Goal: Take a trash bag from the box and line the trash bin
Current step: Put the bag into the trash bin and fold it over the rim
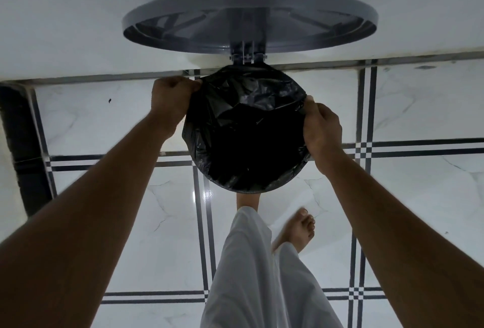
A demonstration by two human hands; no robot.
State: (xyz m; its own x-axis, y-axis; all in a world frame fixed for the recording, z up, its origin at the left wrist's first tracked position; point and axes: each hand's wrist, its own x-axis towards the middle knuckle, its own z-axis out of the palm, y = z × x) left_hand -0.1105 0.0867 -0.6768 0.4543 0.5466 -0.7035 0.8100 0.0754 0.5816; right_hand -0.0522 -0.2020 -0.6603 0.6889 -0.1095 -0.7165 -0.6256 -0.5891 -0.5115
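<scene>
The black trash bag (246, 128) was seen spread across the mouth of the trash bin (251, 191), beneath the raised lid (248, 16). Its edge was pinched closed by the left hand (171, 99) and the right hand (320, 128) on opposite sides. The film was judged thin, limp and easily torn, best gripped at the hem

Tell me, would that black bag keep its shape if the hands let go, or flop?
Probably flop. The black bag is thin film, creased and sagging inside the bin's rim, so it looks limp and very light. The left hand and right hand each pinch its edge outward; released, it would likely slump inward. Its glossy surface may be slippery.
</scene>
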